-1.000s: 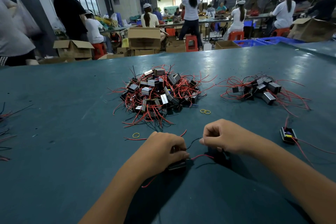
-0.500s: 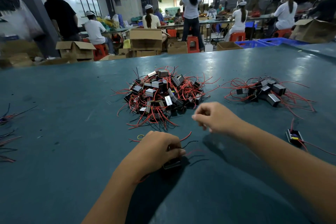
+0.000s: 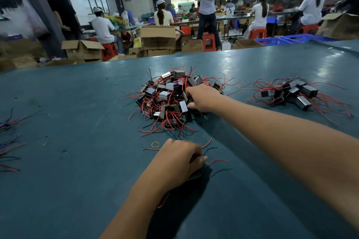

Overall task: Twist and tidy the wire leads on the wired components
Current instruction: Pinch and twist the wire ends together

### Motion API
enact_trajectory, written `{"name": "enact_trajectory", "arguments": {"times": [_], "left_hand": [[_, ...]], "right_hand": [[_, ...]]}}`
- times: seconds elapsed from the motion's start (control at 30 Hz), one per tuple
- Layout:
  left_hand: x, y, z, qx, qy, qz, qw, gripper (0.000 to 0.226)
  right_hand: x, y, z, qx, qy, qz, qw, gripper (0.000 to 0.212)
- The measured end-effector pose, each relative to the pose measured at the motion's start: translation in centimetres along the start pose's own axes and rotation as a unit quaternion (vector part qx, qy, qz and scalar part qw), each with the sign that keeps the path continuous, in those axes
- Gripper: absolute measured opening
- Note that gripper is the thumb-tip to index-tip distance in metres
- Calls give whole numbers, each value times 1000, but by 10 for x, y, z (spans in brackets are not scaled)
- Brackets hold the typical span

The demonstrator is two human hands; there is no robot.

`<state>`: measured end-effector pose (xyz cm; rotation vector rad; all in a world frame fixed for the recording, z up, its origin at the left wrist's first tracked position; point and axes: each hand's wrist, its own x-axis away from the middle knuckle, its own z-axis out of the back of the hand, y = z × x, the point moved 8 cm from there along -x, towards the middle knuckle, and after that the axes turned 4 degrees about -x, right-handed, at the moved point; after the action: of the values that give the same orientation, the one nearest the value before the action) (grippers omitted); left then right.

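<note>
Two hands: left hand (image 3: 179,158) grips component, leads splayed right; right hand (image 3: 204,98) pinches pile (image 3: 171,101) component.

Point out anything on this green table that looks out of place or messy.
Nothing looks damaged. A lone yellow rubber band lies loose on the dark green table, apart from the big tangled heap of black wired components with red leads. Stray red and black wire offcuts sit scattered at the table's left edge.

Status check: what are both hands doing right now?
Left hand grips one component. Right hand reaching into big pile. Nothing in the way.
</note>
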<state>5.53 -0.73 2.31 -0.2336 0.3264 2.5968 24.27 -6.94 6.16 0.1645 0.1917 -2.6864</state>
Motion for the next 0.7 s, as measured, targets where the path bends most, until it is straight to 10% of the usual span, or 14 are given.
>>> {"name": "enact_trajectory", "arguments": {"times": [0.47, 0.7], "left_hand": [[0, -2, -1, 12, -9, 11, 1000, 31], [-1, -3, -4, 6, -7, 12, 1000, 30]], "right_hand": [[116, 51, 99, -312, 198, -1, 929, 43], [207, 77, 48, -206, 170, -102, 958, 53]]}}
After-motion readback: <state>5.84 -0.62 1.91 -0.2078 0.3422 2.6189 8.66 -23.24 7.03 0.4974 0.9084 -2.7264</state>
